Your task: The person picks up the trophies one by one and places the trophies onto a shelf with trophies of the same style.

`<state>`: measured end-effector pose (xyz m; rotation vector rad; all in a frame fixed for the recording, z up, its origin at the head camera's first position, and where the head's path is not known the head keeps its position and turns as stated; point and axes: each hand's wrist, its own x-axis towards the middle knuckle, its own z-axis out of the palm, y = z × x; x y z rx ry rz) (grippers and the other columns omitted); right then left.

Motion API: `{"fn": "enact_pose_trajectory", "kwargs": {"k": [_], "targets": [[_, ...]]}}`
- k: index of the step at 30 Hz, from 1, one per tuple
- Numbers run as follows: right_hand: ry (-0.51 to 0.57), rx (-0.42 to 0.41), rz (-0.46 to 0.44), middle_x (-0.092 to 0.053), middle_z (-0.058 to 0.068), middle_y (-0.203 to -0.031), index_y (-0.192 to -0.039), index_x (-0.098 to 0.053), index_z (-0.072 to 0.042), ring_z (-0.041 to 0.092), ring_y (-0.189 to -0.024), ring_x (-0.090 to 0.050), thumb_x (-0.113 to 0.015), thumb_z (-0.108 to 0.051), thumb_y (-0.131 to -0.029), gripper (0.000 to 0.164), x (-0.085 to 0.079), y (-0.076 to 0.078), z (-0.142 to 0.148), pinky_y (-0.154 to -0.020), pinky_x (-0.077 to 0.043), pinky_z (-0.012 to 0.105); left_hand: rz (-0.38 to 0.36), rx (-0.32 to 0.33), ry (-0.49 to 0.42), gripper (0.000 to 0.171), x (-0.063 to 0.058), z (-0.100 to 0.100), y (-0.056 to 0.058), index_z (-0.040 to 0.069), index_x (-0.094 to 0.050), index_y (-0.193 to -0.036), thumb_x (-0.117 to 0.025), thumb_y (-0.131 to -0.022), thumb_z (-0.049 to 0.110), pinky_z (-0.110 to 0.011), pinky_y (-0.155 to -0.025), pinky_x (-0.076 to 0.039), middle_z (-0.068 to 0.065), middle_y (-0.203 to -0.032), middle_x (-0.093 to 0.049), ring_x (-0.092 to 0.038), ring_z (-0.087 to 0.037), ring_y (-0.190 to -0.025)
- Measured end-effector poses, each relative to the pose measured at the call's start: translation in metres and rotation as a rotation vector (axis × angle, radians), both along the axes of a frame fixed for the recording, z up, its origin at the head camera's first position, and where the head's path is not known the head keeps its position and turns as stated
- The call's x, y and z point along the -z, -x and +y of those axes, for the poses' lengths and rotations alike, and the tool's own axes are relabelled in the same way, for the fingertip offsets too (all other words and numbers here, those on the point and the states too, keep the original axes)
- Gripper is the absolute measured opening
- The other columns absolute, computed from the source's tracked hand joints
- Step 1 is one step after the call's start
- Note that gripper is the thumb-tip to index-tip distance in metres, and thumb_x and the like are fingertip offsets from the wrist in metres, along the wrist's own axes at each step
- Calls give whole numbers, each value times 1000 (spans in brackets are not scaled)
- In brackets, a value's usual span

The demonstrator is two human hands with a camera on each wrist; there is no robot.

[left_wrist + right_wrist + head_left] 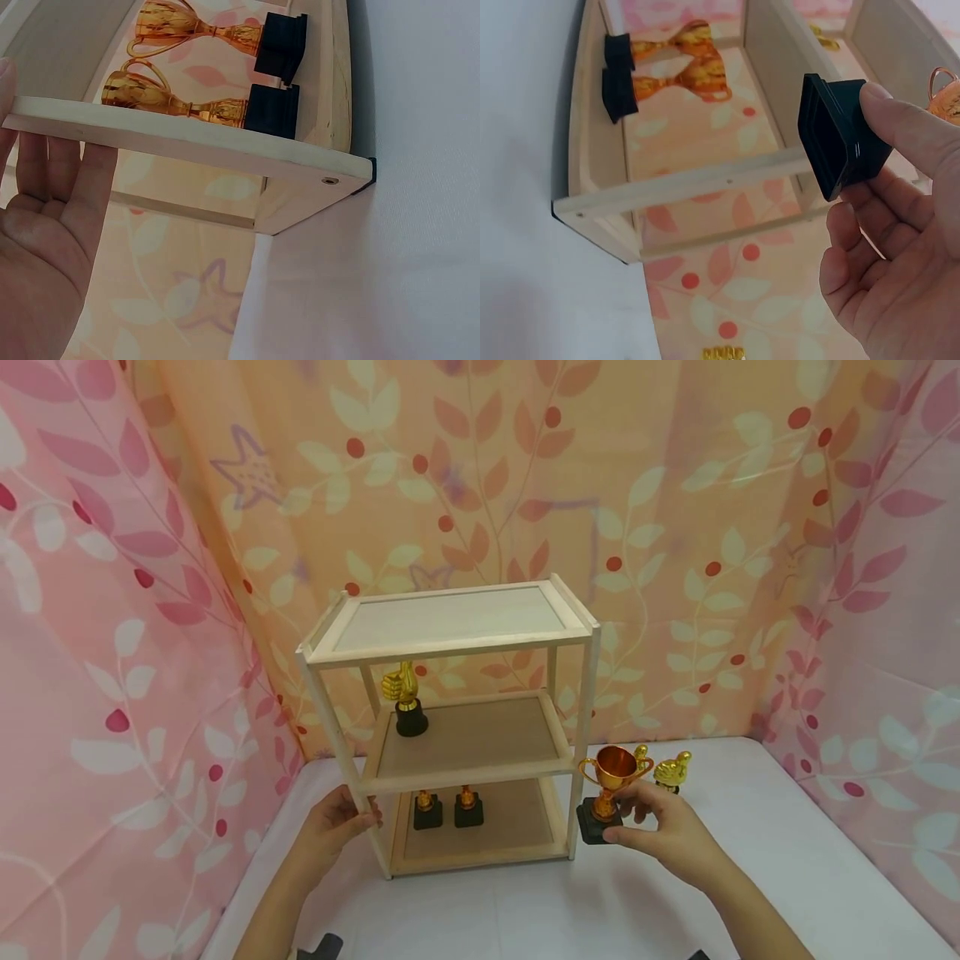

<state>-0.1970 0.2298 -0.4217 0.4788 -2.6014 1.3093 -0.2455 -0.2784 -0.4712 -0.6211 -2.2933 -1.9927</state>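
A gold trophy cup with two handles and a black base is in my right hand, pinched between thumb and fingers near the base. It is held up just right of a three-tier wooden shelf. My left hand grips the shelf's left front post, thumb on one side and fingers behind. On the bottom tier stand two similar trophy cups, side by side, their tops hidden in the head view by the middle tier. A gold thumbs-up trophy stands at the middle tier's left.
Behind my right hand, two more gold trophies stand on the white-covered table, partly hidden by the hand and cup. Leaf-patterned curtains enclose the back and both sides. The shelf's top tier is a flat grey panel.
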Motion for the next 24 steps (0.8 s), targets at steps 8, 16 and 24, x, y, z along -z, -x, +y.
{"fn": "enact_pose_trajectory", "kwargs": {"k": [8, 16, 24], "targets": [[-9, -14, -71, -66, -9, -104, -114, -68, -27, 22, -96, -55, -88, -41, -78, 43, 7, -2, -15, -77, -47, 34, 2, -2, -3, 26, 2, 0, 0, -9, -51, -120, -63, -100, 3, -29, -93, -58, -6, -104, -65, -71, -17, -98], [2, -75, -87, -68, -11, -110, -111, -68, -28, 20, -101, -58, -87, -42, -78, 40, 18, -3, -28, -83, -48, 40, 0, 7, -13, 29, 2, 0, 0, -12, -49, -122, -63, -100, 1, -30, -93, -58, -3, -104, -65, -71, -16, -98], [-8, -145, -65, -69, -14, -112, -112, -68, -28, 18, -106, -60, -85, -43, -81, 39, 32, -4, -41, -90, -49, 44, 7, 6, -8, 27, 1, 0, 0, -10, -50, -121, -62, -100, 2, -30, -93, -58, -6, -105, -65, -71, -18, -98]]}}
